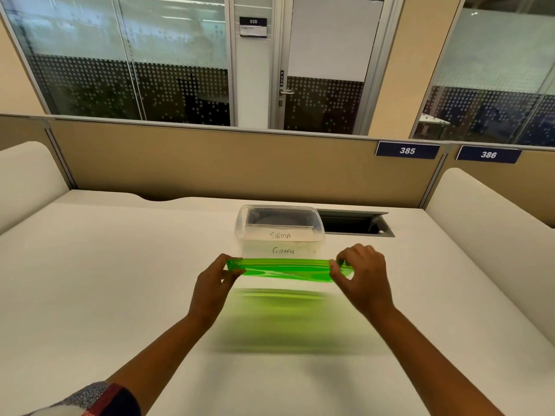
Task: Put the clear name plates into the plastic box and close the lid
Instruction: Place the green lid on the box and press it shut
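Note:
A clear plastic box [319, 228] stands open on the white desk, towards the back. Name plates [280, 236] stand inside it, with "SIGMA" and another word readable through the front wall. A translucent green lid [282, 269] hangs level above the desk, just in front of the box and below its rim. My left hand [214, 285] pinches the lid's left end and my right hand [363, 274] pinches its right end. The lid throws a green shadow on the desk beneath it.
A dark cable slot [354, 225] is cut into the white desk [105, 280] right of the box. A beige partition [210, 163] with number signs 385 and 386 runs along the back. Padded side dividers stand left and right.

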A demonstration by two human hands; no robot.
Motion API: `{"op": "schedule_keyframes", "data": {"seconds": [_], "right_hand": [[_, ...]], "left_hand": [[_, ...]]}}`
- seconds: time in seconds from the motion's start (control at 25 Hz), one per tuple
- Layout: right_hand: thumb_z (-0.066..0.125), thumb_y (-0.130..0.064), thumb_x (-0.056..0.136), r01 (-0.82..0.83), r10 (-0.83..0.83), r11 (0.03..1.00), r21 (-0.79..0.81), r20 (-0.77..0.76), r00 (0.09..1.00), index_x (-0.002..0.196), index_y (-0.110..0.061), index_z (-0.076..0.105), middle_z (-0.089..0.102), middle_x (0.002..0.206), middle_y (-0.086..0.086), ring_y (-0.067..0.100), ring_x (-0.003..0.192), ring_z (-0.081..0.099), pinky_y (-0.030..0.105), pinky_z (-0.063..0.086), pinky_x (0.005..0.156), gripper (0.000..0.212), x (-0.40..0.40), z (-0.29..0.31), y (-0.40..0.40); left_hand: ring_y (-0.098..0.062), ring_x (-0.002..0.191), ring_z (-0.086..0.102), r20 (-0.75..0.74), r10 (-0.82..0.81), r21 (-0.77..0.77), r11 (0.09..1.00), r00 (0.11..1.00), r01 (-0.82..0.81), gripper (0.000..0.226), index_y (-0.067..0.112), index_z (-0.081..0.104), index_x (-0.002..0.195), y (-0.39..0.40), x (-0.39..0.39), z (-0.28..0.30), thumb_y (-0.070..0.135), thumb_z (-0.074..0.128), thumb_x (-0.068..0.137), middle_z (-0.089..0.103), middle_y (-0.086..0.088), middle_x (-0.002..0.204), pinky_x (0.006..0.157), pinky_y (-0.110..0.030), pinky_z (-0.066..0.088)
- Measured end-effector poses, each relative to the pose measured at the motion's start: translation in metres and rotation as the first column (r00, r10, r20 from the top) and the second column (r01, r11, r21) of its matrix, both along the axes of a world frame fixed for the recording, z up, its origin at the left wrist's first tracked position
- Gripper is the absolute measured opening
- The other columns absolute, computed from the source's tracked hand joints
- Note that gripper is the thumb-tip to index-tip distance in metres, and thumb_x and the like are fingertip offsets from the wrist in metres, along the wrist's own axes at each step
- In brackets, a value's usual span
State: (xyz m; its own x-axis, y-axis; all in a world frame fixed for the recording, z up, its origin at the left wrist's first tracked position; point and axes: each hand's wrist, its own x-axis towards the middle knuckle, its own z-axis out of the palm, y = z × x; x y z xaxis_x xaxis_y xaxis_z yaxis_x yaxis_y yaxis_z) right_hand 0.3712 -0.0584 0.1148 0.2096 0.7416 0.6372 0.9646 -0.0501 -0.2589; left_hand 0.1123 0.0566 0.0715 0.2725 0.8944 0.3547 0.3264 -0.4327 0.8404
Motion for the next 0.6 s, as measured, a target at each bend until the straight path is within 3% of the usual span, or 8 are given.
{"op": "schedule_keyframes", "data": {"seconds": [0.08,0.16,0.24,0.28,0.36,0.52,0.6], "right_hand": [[0.05,-0.045,0.083,-0.115,0.115,0.993,0.015,-0.229,0.967,0.075,-0.016,0.056,0.055,0.074,-0.001,0.019,0.072,0.05,0.024,0.036,0.066,0.031,0.012,0.006,0.011],[0.061,-0.039,0.084,-0.193,0.206,0.978,0.079,-0.508,0.837,0.085,-0.019,0.056,0.059,0.085,0.001,0.016,0.079,0.054,0.015,0.043,0.07,0.021,0.018,0.007,0.023],[0.064,-0.02,0.086,-0.212,0.208,0.974,0.078,-0.682,0.701,0.097,-0.019,0.057,0.063,0.099,0.012,0.021,0.086,0.058,0.024,0.05,0.079,0.013,0.024,0.001,0.035],[0.063,-0.013,0.086,-0.209,0.186,0.976,0.058,-0.717,0.672,0.103,-0.014,0.058,0.063,0.105,0.017,0.023,0.089,0.059,0.031,0.052,0.081,0.018,0.026,-0.003,0.041],[0.062,-0.008,0.085,-0.18,0.145,0.983,0.03,-0.728,0.67,0.115,-0.004,0.057,0.063,0.109,0.019,0.025,0.093,0.06,0.033,0.051,0.081,0.03,0.03,-0.01,0.052],[0.067,-0.014,0.082,-0.068,0.086,0.996,0.054,-0.726,0.682,0.12,-0.008,0.057,0.066,0.097,0.008,0.019,0.087,0.062,0.015,0.051,0.073,0.04,0.036,-0.011,0.087],[0.07,-0.018,0.08,-0.007,0.036,0.999,0.043,-0.734,0.678,0.115,-0.009,0.06,0.067,0.092,0.006,0.017,0.082,0.062,0.013,0.049,0.066,0.037,0.042,-0.009,0.109]], "left_hand": [[0.006,0.064,0.062,0.027,0.037,0.002,0.999,0.999,-0.037,0.021,0.035,0.049,0.077,0.007,0.0,0.009,0.02,0.063,0.083,0.068,0.012,0.071,0.056,-0.004,0.04],[0.008,0.061,0.064,0.069,0.053,-0.01,0.999,0.996,-0.052,0.021,0.034,0.049,0.077,0.017,0.004,0.015,0.019,0.061,0.085,0.067,0.011,0.071,0.054,-0.003,0.042],[0.002,0.056,0.066,0.099,0.062,-0.045,0.997,0.993,-0.058,0.011,0.02,0.051,0.08,0.031,0.007,0.019,0.017,0.059,0.086,0.064,0.009,0.073,0.051,-0.006,0.043],[-0.001,0.051,0.065,0.095,0.075,-0.06,0.996,0.993,-0.069,0.01,0.015,0.051,0.081,0.038,0.009,0.02,0.017,0.059,0.086,0.062,0.006,0.072,0.049,-0.007,0.043],[-0.009,0.047,0.061,0.079,0.118,-0.076,0.991,0.99,-0.112,0.013,0.013,0.051,0.082,0.051,0.013,0.025,0.021,0.061,0.085,0.061,0.001,0.07,0.046,-0.008,0.043],[-0.022,0.072,0.06,0.06,0.187,-0.102,0.978,0.98,-0.181,0.022,0.013,0.054,0.099,0.088,0.03,0.035,0.027,0.062,0.084,0.063,-0.003,0.087,0.066,-0.029,0.048],[-0.018,0.07,0.058,0.043,0.21,-0.105,0.973,0.977,-0.204,0.026,0.012,0.054,0.104,0.109,0.04,0.038,0.027,0.062,0.084,0.062,-0.001,0.089,0.063,-0.026,0.043]]}}
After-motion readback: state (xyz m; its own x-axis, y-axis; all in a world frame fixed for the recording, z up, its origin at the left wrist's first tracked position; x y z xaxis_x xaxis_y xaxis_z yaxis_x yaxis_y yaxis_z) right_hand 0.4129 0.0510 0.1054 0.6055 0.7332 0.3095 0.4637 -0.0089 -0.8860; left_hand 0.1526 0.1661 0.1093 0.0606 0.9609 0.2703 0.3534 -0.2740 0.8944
